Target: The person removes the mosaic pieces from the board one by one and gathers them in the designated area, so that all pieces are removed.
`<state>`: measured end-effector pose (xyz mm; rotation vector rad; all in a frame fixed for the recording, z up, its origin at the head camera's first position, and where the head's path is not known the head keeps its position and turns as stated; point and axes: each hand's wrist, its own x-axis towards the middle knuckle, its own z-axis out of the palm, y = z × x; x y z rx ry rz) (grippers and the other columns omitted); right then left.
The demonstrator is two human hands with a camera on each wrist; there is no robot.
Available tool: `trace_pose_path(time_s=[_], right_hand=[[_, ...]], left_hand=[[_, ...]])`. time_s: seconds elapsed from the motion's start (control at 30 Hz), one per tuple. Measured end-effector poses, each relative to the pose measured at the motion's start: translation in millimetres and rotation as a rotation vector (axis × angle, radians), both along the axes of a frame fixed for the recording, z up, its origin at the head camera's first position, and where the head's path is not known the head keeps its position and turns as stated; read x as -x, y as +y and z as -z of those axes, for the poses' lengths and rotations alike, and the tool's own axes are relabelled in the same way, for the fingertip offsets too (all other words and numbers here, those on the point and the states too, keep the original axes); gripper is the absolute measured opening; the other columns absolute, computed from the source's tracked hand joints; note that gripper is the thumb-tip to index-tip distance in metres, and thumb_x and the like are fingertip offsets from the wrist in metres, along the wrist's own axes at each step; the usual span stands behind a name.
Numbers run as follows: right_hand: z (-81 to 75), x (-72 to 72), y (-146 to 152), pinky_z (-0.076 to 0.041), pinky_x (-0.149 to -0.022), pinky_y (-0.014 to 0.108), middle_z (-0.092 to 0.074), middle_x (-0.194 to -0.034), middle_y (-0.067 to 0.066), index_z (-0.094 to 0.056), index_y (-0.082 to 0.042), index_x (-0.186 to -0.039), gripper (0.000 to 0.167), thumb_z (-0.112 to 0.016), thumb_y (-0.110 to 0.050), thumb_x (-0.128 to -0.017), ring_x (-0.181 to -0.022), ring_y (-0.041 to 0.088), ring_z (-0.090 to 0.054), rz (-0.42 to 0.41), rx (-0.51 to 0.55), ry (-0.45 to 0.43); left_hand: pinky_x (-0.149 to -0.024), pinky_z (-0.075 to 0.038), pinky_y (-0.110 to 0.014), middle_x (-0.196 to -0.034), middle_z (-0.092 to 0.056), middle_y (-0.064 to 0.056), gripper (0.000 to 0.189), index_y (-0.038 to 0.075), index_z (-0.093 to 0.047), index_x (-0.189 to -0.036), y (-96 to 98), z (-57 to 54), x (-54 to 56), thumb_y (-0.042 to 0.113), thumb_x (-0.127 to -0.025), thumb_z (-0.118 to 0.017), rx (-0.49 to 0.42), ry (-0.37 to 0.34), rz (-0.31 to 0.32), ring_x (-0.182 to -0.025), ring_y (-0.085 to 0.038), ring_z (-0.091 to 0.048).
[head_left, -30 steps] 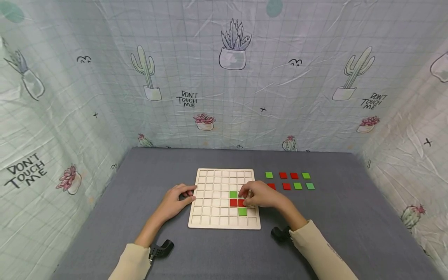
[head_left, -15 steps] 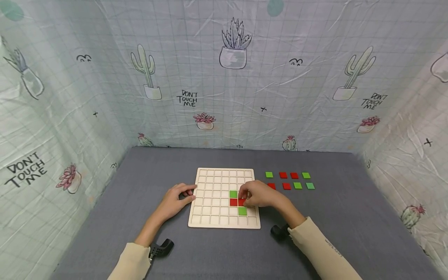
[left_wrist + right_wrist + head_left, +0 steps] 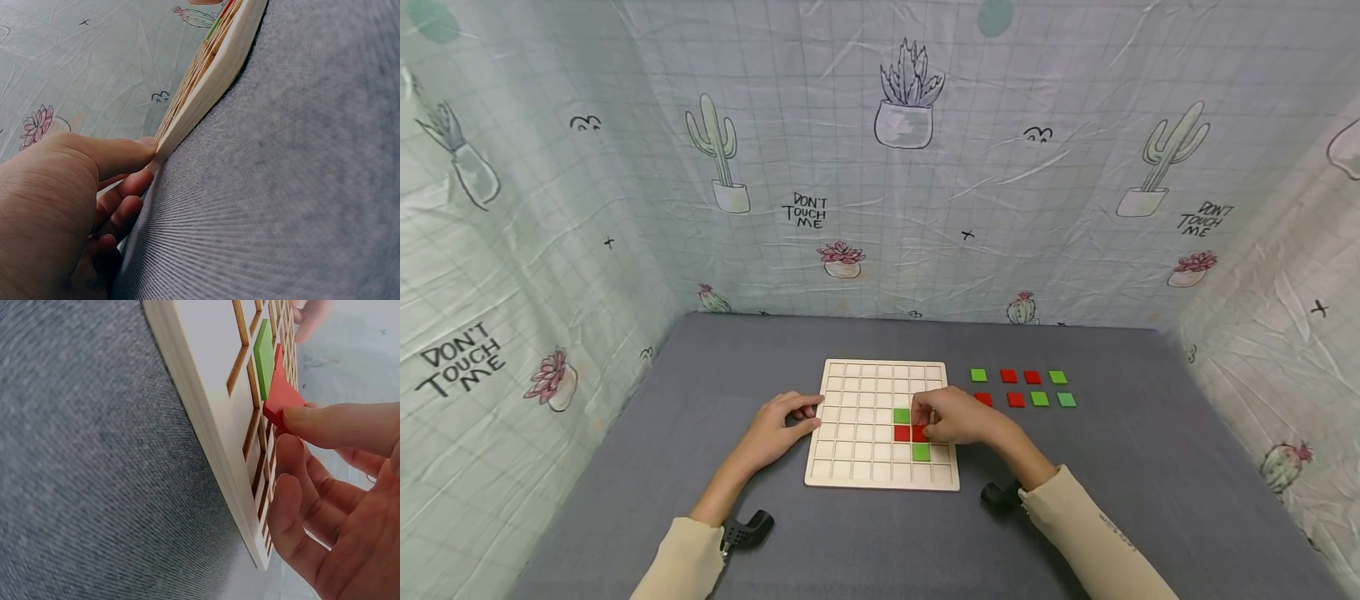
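A pale wooden grid board (image 3: 850,433) lies on the table. My left hand (image 3: 778,429) touches its left edge with the thumb and a fingertip; in the left wrist view the left thumb (image 3: 122,154) rests at the board's rim. My right hand (image 3: 958,415) is over the board's right half. There its thumb and finger pinch a red square tile (image 3: 284,397), which tilts at its cell in the right wrist view. Beside it sits another red tile (image 3: 902,433), with one green tile (image 3: 902,415) behind that and another green tile (image 3: 921,452) nearer the person.
Right of the board, two rows of loose tiles lie on the grey tabletop (image 3: 1120,467): several red, such as this red tile (image 3: 1016,400), and several green, such as this green tile (image 3: 1057,377). A printed cloth curtain (image 3: 917,192) encloses the back and sides.
The head view has shifted slightly. Both hands stay in nearly the same places, the right one still at the red tile.
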<state>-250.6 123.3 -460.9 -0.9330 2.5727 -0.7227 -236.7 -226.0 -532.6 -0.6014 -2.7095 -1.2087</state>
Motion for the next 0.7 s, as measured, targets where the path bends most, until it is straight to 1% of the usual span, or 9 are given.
trace_pose_path(time_s=[0.13, 0.37, 0.6, 0.7], right_hand=[[-1.9, -1.5, 1, -0.046, -0.064, 0.026, -0.067, -0.084, -0.002, -0.069, -0.011, -0.096, 0.015, -0.065, 0.003, -0.092, -0.072, 0.010, -0.056, -0.009, 0.026, -0.011], [-0.7, -2.4, 6, -0.045, -0.061, 0.023, -0.067, -0.084, 0.000, -0.071, -0.010, -0.098, 0.016, -0.064, 0.003, -0.091, -0.070, 0.010, -0.056, -0.021, 0.092, -0.005], [-3.4, -4.1, 17, -0.047, -0.062, 0.023, -0.068, -0.089, 0.001, -0.071, -0.010, -0.100, 0.016, -0.065, 0.002, -0.091, -0.070, 0.009, -0.056, 0.026, 0.149, -0.019], [-5.7, -5.5, 22, -0.048, -0.064, 0.023, -0.069, -0.091, 0.003, -0.070, -0.010, -0.102, 0.015, -0.067, 0.000, -0.091, -0.069, 0.009, -0.056, 0.044, 0.160, -0.008]], left_hand=[[-0.084, -0.047, -0.029, -0.096, -0.065, 0.011, 0.037, 0.016, -0.073, -0.130, 0.4, -0.6, 0.0, 0.026, -0.095, -0.077, 0.002, -0.003, -0.001, -0.089, -0.006, -0.056], [-0.085, -0.047, -0.030, -0.097, -0.065, 0.011, 0.037, 0.016, -0.074, -0.129, 0.8, -1.3, -0.6, 0.026, -0.094, -0.077, 0.007, -0.004, -0.010, -0.090, -0.006, -0.057], [-0.084, -0.047, -0.029, -0.096, -0.065, 0.011, 0.036, 0.015, -0.074, -0.129, 1.0, -1.3, -0.6, 0.026, -0.094, -0.077, 0.003, -0.006, -0.010, -0.090, -0.006, -0.057], [-0.084, -0.047, -0.029, -0.096, -0.065, 0.011, 0.036, 0.015, -0.074, -0.129, 0.9, -0.9, -0.6, 0.025, -0.094, -0.077, 0.000, -0.003, -0.010, -0.090, -0.007, -0.057]])
